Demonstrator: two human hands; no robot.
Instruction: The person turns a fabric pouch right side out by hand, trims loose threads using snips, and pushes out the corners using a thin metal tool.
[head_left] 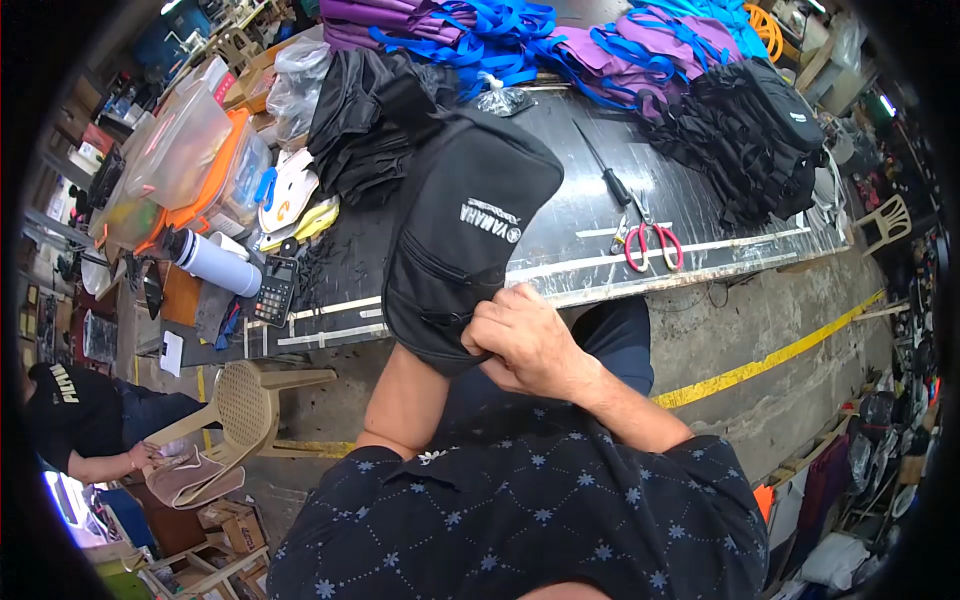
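Note:
A black bag with a white YAMAHA print and a zipped front pocket is held up over the near edge of the table. My right hand is closed on the bag's lower right edge, fingers curled into the fabric. My left forearm runs up into the bag's lower end. The left hand itself is hidden in or behind the bag, so its fingers do not show.
On the dark table lie red-handled scissors, a screwdriver, a calculator and a tumbler. Black bags and purple bags pile behind. A plastic chair and a seated person are left.

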